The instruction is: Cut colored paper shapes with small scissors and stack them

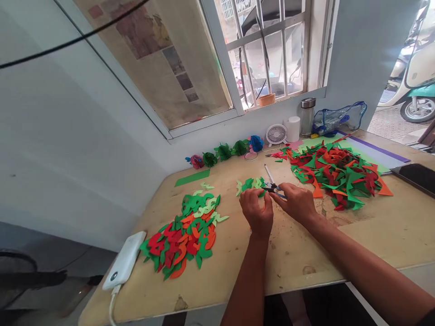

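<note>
The left hand (pixel 256 210) is curled, with its fingertips (pixel 261 194) brought together on a small green paper cutout (pixel 260 192) at the centre of the frame. The right hand (pixel 295 203) is closed around a pair of blue-handled scissors (pixel 274 190), and their dark blades are pointed left toward that cutout. The two hands are held just apart. A slim white pen or pencil (pixel 269 174) is seen just beyond the scissors, but whether it is held cannot be told. A small heap of green and pale green cutouts (pixel 249 184) lies just left of the blades on the wooden tabletop (pixel 299 258).

A pile of red, orange and green cutouts (pixel 180 242) is spread at lower left, and a larger pile (pixel 336 174) is heaped at right on a pale green sheet (pixel 377 158). Paper flowers (pixel 224 151) are lined up along the wall, beside a small white fan (pixel 276 134). A white power bank (pixel 124 260) is placed at the lower left edge of the table. The print on the paper (pixel 152 59) covering the window at top is too small to be read.
</note>
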### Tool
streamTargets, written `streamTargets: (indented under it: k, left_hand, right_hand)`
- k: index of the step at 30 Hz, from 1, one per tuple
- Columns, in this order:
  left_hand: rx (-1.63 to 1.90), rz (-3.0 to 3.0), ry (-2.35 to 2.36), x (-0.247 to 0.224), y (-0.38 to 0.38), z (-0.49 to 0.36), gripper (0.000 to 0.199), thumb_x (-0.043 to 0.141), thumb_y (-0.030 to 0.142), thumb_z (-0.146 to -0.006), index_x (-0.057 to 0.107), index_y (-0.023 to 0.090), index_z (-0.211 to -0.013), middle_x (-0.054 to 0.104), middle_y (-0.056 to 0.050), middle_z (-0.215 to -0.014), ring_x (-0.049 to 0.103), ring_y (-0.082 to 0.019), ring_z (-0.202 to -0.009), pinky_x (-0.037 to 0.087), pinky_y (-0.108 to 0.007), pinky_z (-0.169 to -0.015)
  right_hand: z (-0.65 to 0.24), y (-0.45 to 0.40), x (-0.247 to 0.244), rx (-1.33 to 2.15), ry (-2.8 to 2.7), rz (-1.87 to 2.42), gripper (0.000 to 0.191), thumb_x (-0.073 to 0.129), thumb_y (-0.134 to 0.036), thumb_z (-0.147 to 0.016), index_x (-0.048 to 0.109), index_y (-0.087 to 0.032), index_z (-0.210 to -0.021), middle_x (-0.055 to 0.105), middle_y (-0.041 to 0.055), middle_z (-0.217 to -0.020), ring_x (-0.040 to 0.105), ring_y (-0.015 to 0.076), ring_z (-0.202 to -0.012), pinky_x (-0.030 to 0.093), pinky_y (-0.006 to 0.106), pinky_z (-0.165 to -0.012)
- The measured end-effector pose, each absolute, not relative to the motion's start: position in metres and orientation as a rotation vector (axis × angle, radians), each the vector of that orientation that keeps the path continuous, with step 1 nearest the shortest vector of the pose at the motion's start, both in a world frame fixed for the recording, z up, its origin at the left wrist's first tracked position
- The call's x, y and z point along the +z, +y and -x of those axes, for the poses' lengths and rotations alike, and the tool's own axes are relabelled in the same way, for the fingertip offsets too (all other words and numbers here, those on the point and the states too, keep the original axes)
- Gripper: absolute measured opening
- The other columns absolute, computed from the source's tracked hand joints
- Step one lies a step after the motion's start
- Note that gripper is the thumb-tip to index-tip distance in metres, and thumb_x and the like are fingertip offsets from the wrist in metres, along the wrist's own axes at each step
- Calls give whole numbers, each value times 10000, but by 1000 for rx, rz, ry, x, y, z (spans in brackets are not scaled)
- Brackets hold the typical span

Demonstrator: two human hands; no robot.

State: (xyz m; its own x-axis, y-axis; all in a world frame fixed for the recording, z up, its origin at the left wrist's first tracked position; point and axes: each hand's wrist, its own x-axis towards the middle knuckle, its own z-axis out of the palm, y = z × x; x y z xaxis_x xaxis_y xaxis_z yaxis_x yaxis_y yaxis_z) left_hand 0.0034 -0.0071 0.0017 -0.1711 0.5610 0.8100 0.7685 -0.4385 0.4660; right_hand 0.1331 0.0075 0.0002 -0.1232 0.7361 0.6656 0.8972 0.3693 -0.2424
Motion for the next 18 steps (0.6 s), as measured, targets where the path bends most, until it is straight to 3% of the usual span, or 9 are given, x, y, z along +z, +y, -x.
streamTargets:
  k: [8,18]
  left_hand:
    - [-1526,1891,-1614,3,-7,-2,69,552,258,-837,572,193,-826,605,-55,-790,539,-211,-830,395,-347,-792]
    - [-1412,1880,-1646,1,-5,3,86,545,250,-840,605,197,-807,613,-57,-748,555,-222,-837,377,-356,-793]
  right_hand:
    - [-125,4,0,-360,-1966,1362,359,443,-440,-901,599,-176,-716,619,26,-607,536,130,-548,221,262,-530]
    - [-125,3,0,-371,-1993,1353,349,461,-439,-900,610,-174,-728,637,39,-653,531,135,-572,217,271,-534]
